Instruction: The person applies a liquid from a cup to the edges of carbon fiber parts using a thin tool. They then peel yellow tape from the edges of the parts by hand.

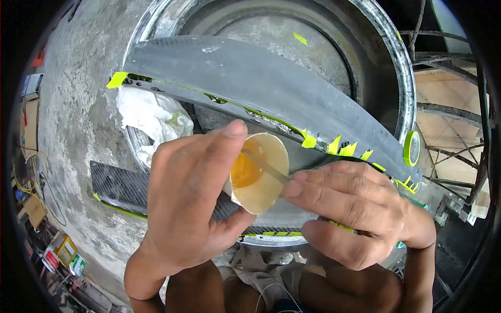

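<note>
My left hand (182,195) is closed round a small pale paper cup (271,195), tilted so its mouth faces me. Amber liquid (246,175) lies inside the cup. Between the fingertips of my right hand (360,211) is a thin flat stick (271,168), its far end down in the liquid. Just beyond both hands rests a long, curved grey panel (255,75). Strips of yellow-green tape (309,139) mark its near edge, along which a gap shows. A carbon-fibre weave panel (120,182) passes below my hands, which hide part of it.
The panels lie across a large round metal rim (406,78). Crumpled white cloth (148,112) sits to the left, and a yellow-green tape roll (412,148) at the right. Containers (65,253) stand on the concrete floor (78,115) at lower left. Metal bars (449,109) rise at the right.
</note>
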Demonstrator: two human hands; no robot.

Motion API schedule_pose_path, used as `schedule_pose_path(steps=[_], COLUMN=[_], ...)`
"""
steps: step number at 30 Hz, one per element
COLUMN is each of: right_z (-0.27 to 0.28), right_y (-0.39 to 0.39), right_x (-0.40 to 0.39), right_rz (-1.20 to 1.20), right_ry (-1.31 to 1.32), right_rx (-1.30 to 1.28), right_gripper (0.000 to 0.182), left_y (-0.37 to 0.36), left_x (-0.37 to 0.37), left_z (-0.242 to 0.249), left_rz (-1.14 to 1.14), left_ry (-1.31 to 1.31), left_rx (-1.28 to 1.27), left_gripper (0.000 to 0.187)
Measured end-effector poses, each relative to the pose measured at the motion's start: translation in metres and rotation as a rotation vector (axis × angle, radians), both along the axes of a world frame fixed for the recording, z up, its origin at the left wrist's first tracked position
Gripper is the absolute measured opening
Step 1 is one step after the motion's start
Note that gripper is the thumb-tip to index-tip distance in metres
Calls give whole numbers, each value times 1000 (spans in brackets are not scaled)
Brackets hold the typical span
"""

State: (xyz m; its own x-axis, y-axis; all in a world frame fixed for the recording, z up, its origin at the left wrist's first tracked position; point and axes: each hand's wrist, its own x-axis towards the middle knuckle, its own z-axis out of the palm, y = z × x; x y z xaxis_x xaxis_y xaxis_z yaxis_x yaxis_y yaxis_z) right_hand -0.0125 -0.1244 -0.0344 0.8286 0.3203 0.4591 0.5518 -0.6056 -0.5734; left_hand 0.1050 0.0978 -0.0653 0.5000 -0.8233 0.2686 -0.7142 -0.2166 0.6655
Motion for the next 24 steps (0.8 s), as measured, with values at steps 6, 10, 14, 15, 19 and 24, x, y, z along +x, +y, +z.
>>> schedule_pose_path(steps=[6, 10, 14, 15, 19, 24], right_z=[21, 15, -8, -15, -17, -24], right_y=[-12, -29, -26, -27, -36, -39], right_x=[-18, -30, -28, -23, -20, -12], right_rz=[-72, -100, -168, -188, -168, -103], right_ry=[220, 270, 109, -50, -3, -40], right_rx=[173, 222, 318, 345, 240, 168], right_gripper=[12, 19, 14, 9, 8, 10], left_y=[1, 4, 3, 3, 3, 3], left_x=[-2, -3, -5, -5, -6, -5], left_z=[-1, -8, -11, -9, -7, -9], left_rz=[42, 84, 137, 135, 169, 212], left_ry=[71, 159, 204, 205, 234, 261], left_rx=[36, 3, -5, -4, 28, 3], left_gripper=[93, 95, 97, 97, 96, 96])
